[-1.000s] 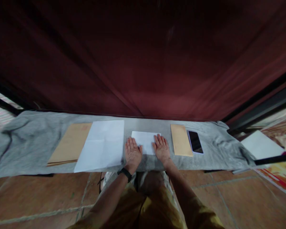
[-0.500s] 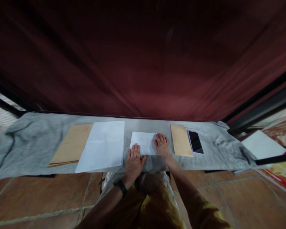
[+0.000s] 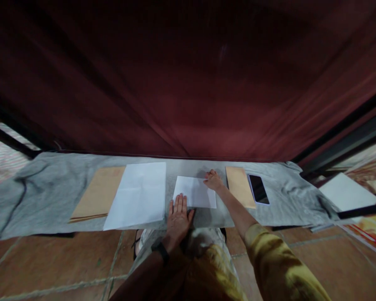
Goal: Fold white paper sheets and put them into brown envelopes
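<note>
A small white folded-looking paper (image 3: pixel 196 193) lies flat in front of me on the grey cloth. My left hand (image 3: pixel 178 217) rests on its near left corner, fingers stretched out flat. At the far right corner is my right hand (image 3: pixel 213 181), its fingers loosely bent and the thumb apart from them over the paper. I see nothing held between them. To the left lie large white sheets of paper (image 3: pixel 138 194), partly over brown envelopes (image 3: pixel 97 192). A narrow brown envelope (image 3: pixel 240 187) lies to the right of my right hand, beside a smartphone (image 3: pixel 259 189) with a dark screen.
The grey cloth (image 3: pixel 288 196) covers a long narrow table. Behind it hangs a dark red curtain (image 3: pixel 188 104). Dark metal bars (image 3: pixel 347 138) stand at the right. A white board or sheet (image 3: pixel 347 192) and a colourful printed box (image 3: pixel 371 228) are at the far right.
My right hand has slid away from me to the paper's far right corner, and its fingers have bent. My left hand stays flat on the near left corner. The view has shifted slightly.
</note>
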Demonstrator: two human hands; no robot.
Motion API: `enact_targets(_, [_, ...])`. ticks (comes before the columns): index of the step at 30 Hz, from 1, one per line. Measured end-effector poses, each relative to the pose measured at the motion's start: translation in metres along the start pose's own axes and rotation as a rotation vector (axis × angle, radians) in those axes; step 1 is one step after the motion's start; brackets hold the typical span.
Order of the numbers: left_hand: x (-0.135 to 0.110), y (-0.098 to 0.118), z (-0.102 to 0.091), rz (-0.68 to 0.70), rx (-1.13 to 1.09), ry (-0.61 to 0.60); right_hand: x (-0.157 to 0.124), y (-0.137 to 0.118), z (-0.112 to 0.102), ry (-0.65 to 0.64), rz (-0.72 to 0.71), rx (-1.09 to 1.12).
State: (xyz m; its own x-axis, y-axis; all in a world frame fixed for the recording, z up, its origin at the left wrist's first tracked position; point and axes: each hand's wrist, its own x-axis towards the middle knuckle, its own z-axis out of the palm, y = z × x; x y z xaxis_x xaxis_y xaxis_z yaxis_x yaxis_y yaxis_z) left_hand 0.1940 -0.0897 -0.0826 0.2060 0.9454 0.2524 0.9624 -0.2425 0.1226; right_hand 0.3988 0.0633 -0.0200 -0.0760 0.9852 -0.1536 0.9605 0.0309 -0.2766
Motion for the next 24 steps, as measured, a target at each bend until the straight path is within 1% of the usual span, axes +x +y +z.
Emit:
enact_targets(4, [-0.001,-0.002,-0.001,0.02,-0.029,-0.007,0.003,0.003,-0.005,-0.04,0.015,0.146])
enact_targets(7, [-0.002,-0.005,-0.004,0.043,-0.079,0.005,0.0,0.01,-0.009,-0.076,0.033,0.299])
enact_targets(10, [-0.007,-0.006,-0.009,0.056,-0.174,0.067,-0.014,0.023,-0.012,-0.097,0.044,0.503])
enact_targets(13, [-0.014,-0.007,-0.016,0.042,-0.318,0.13,-0.041,0.037,-0.009,-0.059,0.092,0.735])
enact_targets(16, [-0.02,-0.007,-0.02,0.001,-0.468,0.148,-0.072,0.042,0.007,0.036,0.204,0.941])
enact_targets(19, [-0.021,-0.006,-0.022,-0.02,-0.548,0.134,-0.094,0.036,0.031,0.132,0.315,1.087])
enact_targets(22, [-0.02,-0.005,-0.021,0.002,-0.538,0.097,-0.102,0.023,0.052,0.209,0.399,1.173])
enact_targets(24, [-0.019,-0.006,-0.021,0.043,-0.501,0.078,-0.102,0.014,0.061,0.244,0.432,1.209])
